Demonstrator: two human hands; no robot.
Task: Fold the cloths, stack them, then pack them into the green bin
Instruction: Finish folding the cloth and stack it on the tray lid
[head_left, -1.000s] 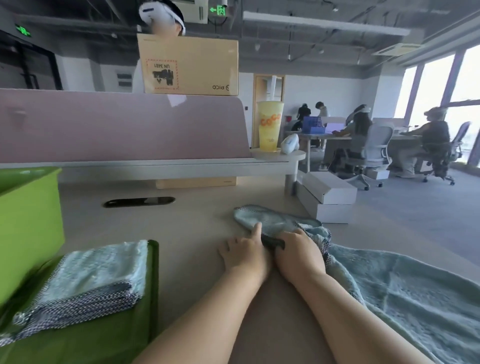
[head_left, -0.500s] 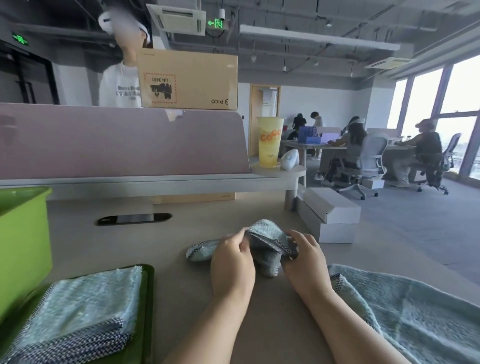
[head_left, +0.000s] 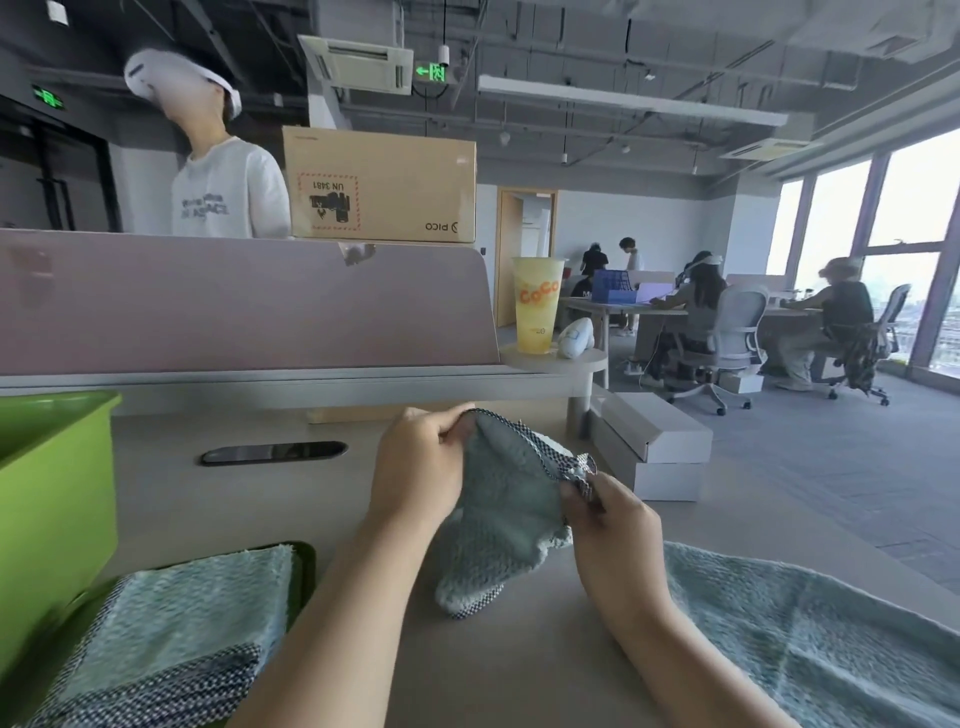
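Centre frame, left hand (head_left: 421, 467) and right hand (head_left: 608, 525) pinch a teal cloth (head_left: 504, 519) by its upper edge over the surface (head_left: 234, 509); lower left, folded cloths (head_left: 171, 623) lie on a dark tray (head_left: 305, 566) beside the green bin (head_left: 52, 493).

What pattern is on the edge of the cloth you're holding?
Dark-and-white check, edging the pale teal cloth; the head view shows it best.
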